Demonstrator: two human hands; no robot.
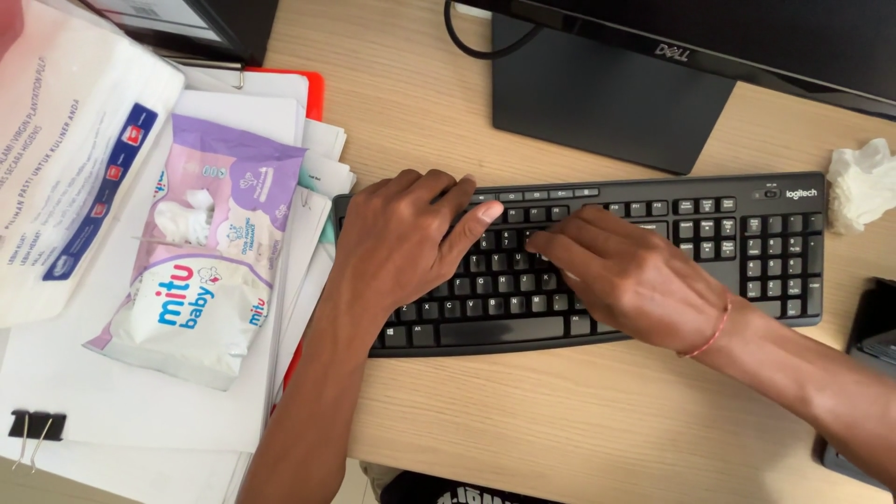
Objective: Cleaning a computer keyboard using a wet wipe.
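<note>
Black keyboard (653, 252) — flat, full-width, on wooden worktop (579, 420).
Left hand (397, 247) at 9 o'clock, right hand (635, 275) centre — fingers (481, 217) extended on keys, gripping nothing.

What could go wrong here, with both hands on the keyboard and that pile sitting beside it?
The stack of papers touches the black keyboard beside the left hand; the wipes pack on top might slide onto the keys. The right hand reaches over towards the left hand, so mistyped keys seem possible.
</note>
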